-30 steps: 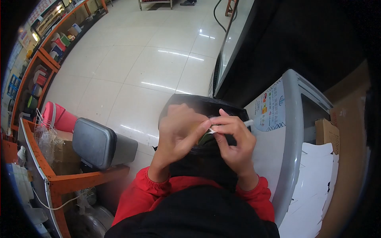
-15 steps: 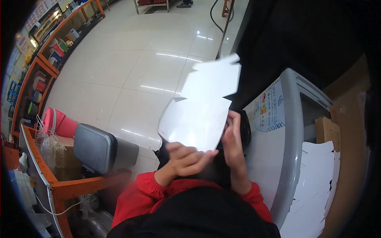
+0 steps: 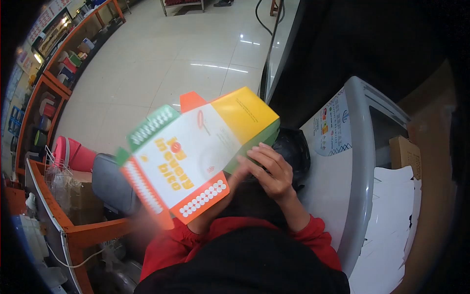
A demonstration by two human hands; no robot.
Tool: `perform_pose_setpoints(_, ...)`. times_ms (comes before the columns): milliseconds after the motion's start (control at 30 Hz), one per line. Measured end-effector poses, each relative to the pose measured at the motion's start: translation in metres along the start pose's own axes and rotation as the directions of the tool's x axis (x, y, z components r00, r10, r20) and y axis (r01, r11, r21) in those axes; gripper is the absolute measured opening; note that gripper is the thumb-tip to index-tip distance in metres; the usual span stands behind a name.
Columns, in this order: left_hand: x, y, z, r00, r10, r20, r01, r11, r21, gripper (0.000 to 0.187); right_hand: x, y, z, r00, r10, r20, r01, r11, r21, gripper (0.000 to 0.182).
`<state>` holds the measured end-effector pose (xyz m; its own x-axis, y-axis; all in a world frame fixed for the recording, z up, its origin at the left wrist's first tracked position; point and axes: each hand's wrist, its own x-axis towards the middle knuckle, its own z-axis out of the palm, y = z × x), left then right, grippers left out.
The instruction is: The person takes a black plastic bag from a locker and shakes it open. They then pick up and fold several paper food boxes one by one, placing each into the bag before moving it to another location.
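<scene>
Head: carton (image 3: 191, 152) was tilted.
Right hand (image 3: 274, 174): fingers touched green flap (image 3: 262, 137); pinch unclear.
Left hand (image 3: 237, 175): mostly behind carton; grip unclear.
Flap: even pressure seemed wise.

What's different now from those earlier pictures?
The cardboard sheet has been flipped: just before, its plain white face showed; now its printed face does, and it has shifted leftward in view. The left hand, clearly seen before, is now mostly hidden by the sheet; the right hand is at the green flap. The pink bucket and grey bin stayed put.
</scene>
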<state>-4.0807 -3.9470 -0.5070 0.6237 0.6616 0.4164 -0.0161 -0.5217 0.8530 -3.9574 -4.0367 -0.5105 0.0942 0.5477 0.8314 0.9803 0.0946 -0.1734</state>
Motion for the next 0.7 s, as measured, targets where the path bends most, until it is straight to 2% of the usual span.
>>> perform_pose_setpoints(33,0.002,0.0,0.0,0.999,-0.028,-0.043,0.03,0.999,0.034,0.03,0.001,0.002,-0.002,0.999,-0.042,-0.005,0.042,0.999,-0.001,0.024)
perform_pose_setpoints(67,0.005,0.001,0.003,0.983,-0.139,-0.124,0.101,0.957,-0.273,0.025,0.003,0.004,-0.005,0.996,-0.084,-0.014,0.084,0.996,-0.005,0.024)
perform_pose_setpoints(100,0.007,0.003,-0.005,0.99,-0.126,-0.057,0.108,0.96,-0.258,0.024,0.005,0.006,-0.008,0.992,-0.126,-0.021,0.126,0.992,-0.01,0.023)
perform_pose_setpoints(233,0.008,-0.008,-0.015,0.993,-0.119,-0.005,0.114,0.962,-0.248,0.024,0.013,0.007,-0.018,0.992,-0.116,-0.04,0.121,0.978,0.17,0.024)
perform_pose_setpoints(267,0.006,-0.016,-0.014,0.993,-0.12,0.018,0.121,0.963,-0.241,0.025,0.01,0.004,-0.016,0.996,0.068,-0.062,-0.046,0.953,0.301,0.026)
perform_pose_setpoints(333,0.002,-0.028,-0.01,0.996,0.0,-0.086,-0.015,0.983,-0.182,0.025,0.003,-0.003,-0.008,0.904,0.427,-0.035,-0.342,0.768,0.541,0.032)
perform_pose_setpoints(433,-0.008,-0.029,-0.013,0.993,0.043,-0.109,-0.054,0.993,-0.102,0.025,0.015,-0.008,-0.006,0.756,0.654,-0.02,-0.447,0.539,0.714,0.037)
perform_pose_setpoints(467,-0.011,-0.026,-0.016,0.993,0.048,-0.104,-0.057,0.995,-0.085,0.024,0.015,-0.009,-0.007,0.722,0.692,0.023,-0.511,0.51,0.692,0.036)
perform_pose_setpoints(567,-0.021,-0.025,-0.022,0.995,0.067,-0.074,-0.07,0.997,-0.041,0.024,0.011,-0.01,0.0,0.717,0.697,-0.019,-0.514,0.547,0.661,0.034)
perform_pose_setpoints(700,-0.022,-0.028,-0.012,0.993,0.077,-0.092,-0.08,0.997,-0.021,0.023,0.012,-0.009,-0.001,0.756,0.655,-0.001,-0.491,0.569,0.66,0.029)
